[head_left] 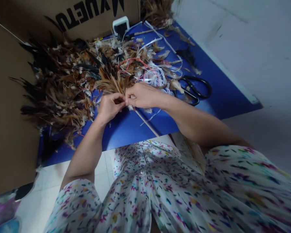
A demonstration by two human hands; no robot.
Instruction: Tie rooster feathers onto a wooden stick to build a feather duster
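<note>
My left hand (pixel 111 106) and my right hand (pixel 142 95) meet over the near part of the table, fingertips pinched together and touching. Both are closed at the base of a feather duster, whose brown feathers (pixel 115 81) fan out beyond my fingers. Its thin wooden stick (pixel 149 124) runs from beneath my hands toward the table's front edge. Exactly what lies between the fingertips is hidden. A thin clear strip (pixel 151 118) lies beside the stick. Just past my right wrist is a tangle of white plastic strips (pixel 156 76) with red string (pixel 131 61).
Loose brown and black feathers (pixel 63 84) pile over the left of the blue table (pixel 203 100). Black-handled scissors (pixel 200 87) lie right of my right forearm. A white-framed object (pixel 121 26) stands before a cardboard box (pixel 94 29). A pale wall (pixel 252 42) borders the right side.
</note>
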